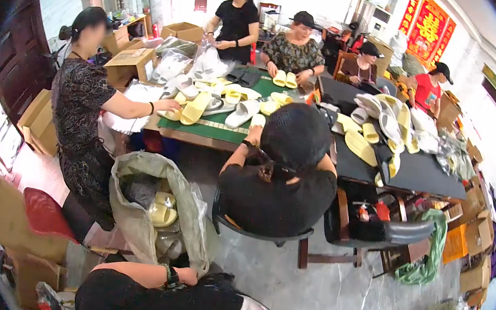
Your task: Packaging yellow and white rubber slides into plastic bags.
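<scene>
At the bottom of the head view, my left hand (187, 276) lies at the near side of a large pale woven sack (194, 222). A dark band circles my wrist. My hand is against or very close to the sack's lower edge, and its fingers are hidden, so I cannot tell whether it grips the plastic. My right hand is out of sight. Yellow slide sandals (163, 213) and clear plastic wrapping show inside the open sack.
Yellow, white and grey slides cover a green-topped table (214, 130) and a black table (423, 175). A seated person (278, 189) works ahead of me; another person (83, 93) stands left, with more people beyond. Cardboard boxes (130, 65), a red chair (46, 211) and a black chair (401, 234) stand around.
</scene>
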Tool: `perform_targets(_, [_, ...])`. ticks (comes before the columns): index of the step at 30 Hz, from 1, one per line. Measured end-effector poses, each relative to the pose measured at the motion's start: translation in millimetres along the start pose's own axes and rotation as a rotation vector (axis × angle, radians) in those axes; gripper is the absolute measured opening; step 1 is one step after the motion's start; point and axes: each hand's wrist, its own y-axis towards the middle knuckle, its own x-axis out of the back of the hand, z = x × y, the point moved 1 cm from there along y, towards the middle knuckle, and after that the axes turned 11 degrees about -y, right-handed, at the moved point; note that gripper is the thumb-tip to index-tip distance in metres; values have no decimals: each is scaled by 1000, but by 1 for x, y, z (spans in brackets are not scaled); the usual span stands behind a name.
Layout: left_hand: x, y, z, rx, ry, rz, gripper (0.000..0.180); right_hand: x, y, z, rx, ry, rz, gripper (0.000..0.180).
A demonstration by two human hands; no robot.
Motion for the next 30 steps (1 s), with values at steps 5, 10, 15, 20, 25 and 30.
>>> perform_targets(5, [14,31,10,-383,439,196,17,22,24,-12,31,-18,-11,35])
perform_targets(10, [25,7,-11,-103,327,203,17,29,37,-36,58,-13,-11,35])
perform_targets(15, [4,-5,-5,-318,624,92,11,49,55,-72,128,-12,-25,35])
perform_targets(20, [-27,-7,-55,141,301,-155,16,56,47,-134,197,-20,-11,35])
perform_targets(25, [-16,18,-191,257,163,-145,18,67,32,-219,186,-18,-29,36])
perform_targets(30, [-49,59,-258,-58,523,-108,15,81,26,-297,209,-28,-44,36])
